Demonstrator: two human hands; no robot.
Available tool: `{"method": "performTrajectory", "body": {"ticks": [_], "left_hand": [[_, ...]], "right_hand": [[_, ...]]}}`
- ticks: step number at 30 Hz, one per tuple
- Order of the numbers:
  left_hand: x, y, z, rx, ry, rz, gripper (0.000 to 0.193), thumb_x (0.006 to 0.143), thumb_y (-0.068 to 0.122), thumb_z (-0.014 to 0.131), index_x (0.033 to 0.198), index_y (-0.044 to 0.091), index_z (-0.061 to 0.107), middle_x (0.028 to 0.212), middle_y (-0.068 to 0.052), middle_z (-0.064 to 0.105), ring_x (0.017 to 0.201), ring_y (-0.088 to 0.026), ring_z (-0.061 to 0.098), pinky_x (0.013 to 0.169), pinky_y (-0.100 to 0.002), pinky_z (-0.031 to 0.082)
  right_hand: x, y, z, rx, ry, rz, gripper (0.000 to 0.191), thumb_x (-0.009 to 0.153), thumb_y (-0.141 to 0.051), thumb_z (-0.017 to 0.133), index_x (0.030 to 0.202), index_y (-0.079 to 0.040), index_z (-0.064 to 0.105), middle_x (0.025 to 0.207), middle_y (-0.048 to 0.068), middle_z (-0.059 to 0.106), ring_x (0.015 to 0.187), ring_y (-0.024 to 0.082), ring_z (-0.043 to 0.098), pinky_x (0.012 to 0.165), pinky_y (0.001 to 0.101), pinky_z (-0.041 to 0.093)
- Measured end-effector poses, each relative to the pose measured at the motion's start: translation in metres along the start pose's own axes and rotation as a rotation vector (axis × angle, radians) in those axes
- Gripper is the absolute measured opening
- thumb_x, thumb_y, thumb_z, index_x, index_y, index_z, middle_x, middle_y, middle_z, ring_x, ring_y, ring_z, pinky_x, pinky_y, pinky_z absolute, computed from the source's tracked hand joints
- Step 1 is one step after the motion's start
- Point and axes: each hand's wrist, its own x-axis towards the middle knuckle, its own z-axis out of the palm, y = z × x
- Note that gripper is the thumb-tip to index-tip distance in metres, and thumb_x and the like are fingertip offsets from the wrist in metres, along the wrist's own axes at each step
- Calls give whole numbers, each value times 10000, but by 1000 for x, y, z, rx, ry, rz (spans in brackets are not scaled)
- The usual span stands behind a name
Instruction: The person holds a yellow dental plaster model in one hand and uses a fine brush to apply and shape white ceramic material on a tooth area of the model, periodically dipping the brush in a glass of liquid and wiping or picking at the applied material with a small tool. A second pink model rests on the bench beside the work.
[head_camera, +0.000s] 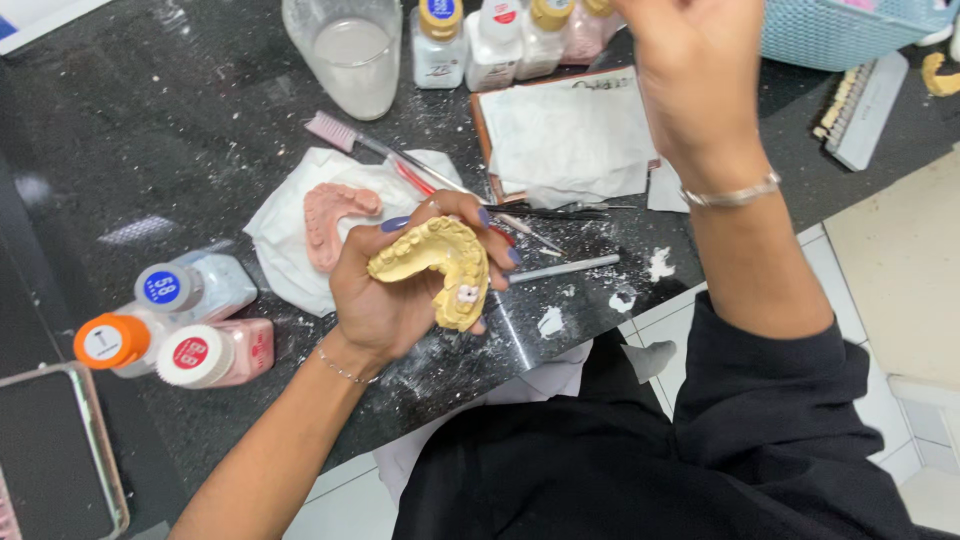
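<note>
My left hand (390, 290) grips a yellow plaster dental cast (440, 265), a horseshoe-shaped arch with a small white tooth piece on its lower end, held above the dark counter. My right hand (695, 75) is raised high at the upper right, its fingers cut off by the top of the frame, so I cannot tell whether it holds anything. A pink dental cast (330, 215) lies on a white tissue (285, 250) just left of my left hand. Thin metal instruments (560, 268) and a brush (345, 135) lie behind the yellow cast.
Three small bottles (185, 320) lie at the left. A clear cup (350, 50) and several bottles (500, 40) stand at the back. A tile with white paper (570, 135), a tooth shade guide (860, 100), a blue basket (850, 30), a tray (55, 450) surround the speckled black counter (150, 150).
</note>
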Motion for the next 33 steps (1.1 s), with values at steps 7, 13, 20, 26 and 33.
{"method": "performTrajectory", "body": {"ticks": [7,13,20,26,33], "left_hand": [[3,-3,7,28,74,-83,702,911,521,494,1371,-6,430,1200,-329,613,1031,-358,663,673,-480,612],[4,-9,9,89,79,-137,713,891,508,485,1367,-19,420,1170,-355,616,981,-367,673,642,-457,612],[2,-12,13,77,135,-110,740,890,512,497,1396,-24,427,1155,-346,614,950,-367,675,622,-454,622],[2,-13,11,72,137,-79,731,904,510,508,1405,-18,438,1146,-338,618,957,-359,673,630,-457,628],[4,-12,5,70,157,-30,706,918,518,489,1408,11,464,1171,-316,627,1018,-348,678,647,-448,628]], "right_hand": [[-149,-1,-102,515,511,659,284,1145,-224,566,1100,32,681,1067,110,696,981,203,689,919,290,550],[-230,-16,-108,323,416,806,219,1203,-138,615,1171,76,652,1102,123,696,997,168,681,959,262,514],[-246,-35,-100,389,394,891,173,1081,-33,673,1231,53,662,1130,103,713,1050,127,672,952,227,521],[-243,-43,-101,344,286,903,185,1008,7,692,1190,40,691,1127,86,701,1033,107,662,918,211,525],[-238,-52,-98,102,229,849,115,974,-50,720,1062,24,715,1098,90,693,829,98,526,718,216,407]]}}
